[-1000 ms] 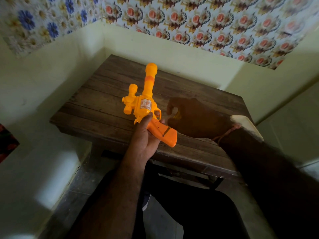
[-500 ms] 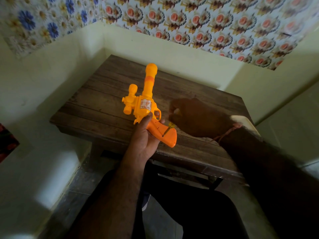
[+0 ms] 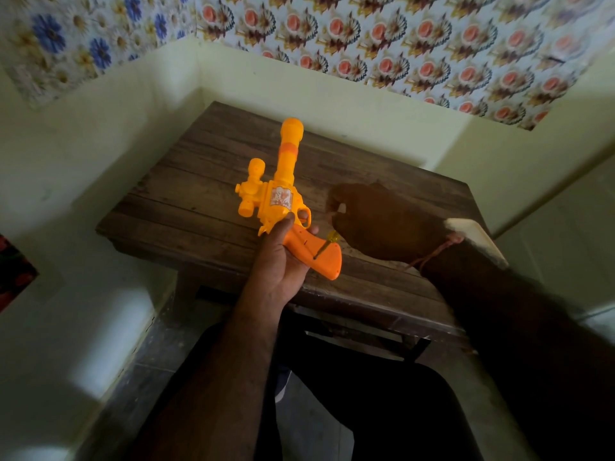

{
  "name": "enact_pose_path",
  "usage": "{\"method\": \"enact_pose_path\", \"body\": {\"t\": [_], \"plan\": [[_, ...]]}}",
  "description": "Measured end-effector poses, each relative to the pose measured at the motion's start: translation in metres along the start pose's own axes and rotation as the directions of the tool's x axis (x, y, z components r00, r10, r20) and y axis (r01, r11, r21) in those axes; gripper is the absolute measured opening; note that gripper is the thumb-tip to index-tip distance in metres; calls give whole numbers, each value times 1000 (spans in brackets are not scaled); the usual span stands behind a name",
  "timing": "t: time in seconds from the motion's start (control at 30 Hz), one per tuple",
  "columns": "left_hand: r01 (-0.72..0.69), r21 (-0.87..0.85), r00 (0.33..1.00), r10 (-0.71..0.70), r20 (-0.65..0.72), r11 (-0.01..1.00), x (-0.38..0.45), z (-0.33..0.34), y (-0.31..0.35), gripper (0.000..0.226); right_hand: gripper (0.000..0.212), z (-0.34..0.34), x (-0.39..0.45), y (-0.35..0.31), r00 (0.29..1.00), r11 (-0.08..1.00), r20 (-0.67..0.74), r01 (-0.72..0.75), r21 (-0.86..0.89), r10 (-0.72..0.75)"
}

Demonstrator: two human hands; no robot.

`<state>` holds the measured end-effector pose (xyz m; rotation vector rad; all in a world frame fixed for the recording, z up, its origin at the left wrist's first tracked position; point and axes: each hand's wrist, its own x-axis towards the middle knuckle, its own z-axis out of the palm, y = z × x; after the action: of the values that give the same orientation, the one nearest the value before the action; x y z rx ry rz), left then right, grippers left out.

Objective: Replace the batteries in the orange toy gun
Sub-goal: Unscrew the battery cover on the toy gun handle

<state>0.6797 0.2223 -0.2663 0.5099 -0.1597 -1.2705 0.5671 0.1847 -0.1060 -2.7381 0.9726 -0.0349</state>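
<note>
Orange toy gun (image 3: 283,194) held up over near edge of wooden table (image 3: 186,207), barrel pointing away toward wall corner, grip end toward the person; same spot and tilt as 1 s ago, no shift seen. Left hand (image 3: 279,261) wrapped round the grip from below, thumb up along body just behind trigger guard, fingers curled under; grip same as in both earlier frames. Right hand (image 3: 376,221) in deep shadow right of gun, fingers bunched and curled, pinching a small screwdriver (image 3: 324,247) w/ yellowish handle; exact finger layout too dark to tell. Main change: 1 s ago right hand sat beside gun w/ the tool barely visible near fingertips; 0.5 s ago thin shaft angled down to the grip; now shaft tip touching a small dark hole on the darker orange grip panel, handle end up-right toward the fingers. Right hand itself moved only slightly, a bit lower and closer to gun butt. Thin reddish thread (image 3: 432,254) on right wrist, pale object (image 3: 476,234) on table's right edge partly behind forearm, both as before. Floral wallpaper (image 3: 399,44) above pale yellow wall, dark trousers below; camera view almost unchanged.
</note>
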Motion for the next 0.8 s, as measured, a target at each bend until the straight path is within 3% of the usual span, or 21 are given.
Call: {"method": "enact_pose_path", "body": {"t": [0.17,0.37,0.47,0.57,0.8], "plan": [[20,15,1000,-21,14,1000,0,-2,-1,54,28,-2,-1,-1,999,997,-4,38,65,-38],[5,2,1000,-5,-7,1000,2,-1,0,51,20,5,1,0,997,999,-77,-2,-36,0],[9,-2,1000,-9,-13,1000,2,-1,-1,48,11,2,0,0,999,999,-52,0,38,2],[13,-4,1000,-13,12,1000,1,-2,-1,52,20,-2,-3,-1,1000,997,25,-6,76,4],[18,16,1000,-17,-24,1000,2,-3,-1,47,14,4,-2,5,999,1000,-38,-7,18,7]]}}
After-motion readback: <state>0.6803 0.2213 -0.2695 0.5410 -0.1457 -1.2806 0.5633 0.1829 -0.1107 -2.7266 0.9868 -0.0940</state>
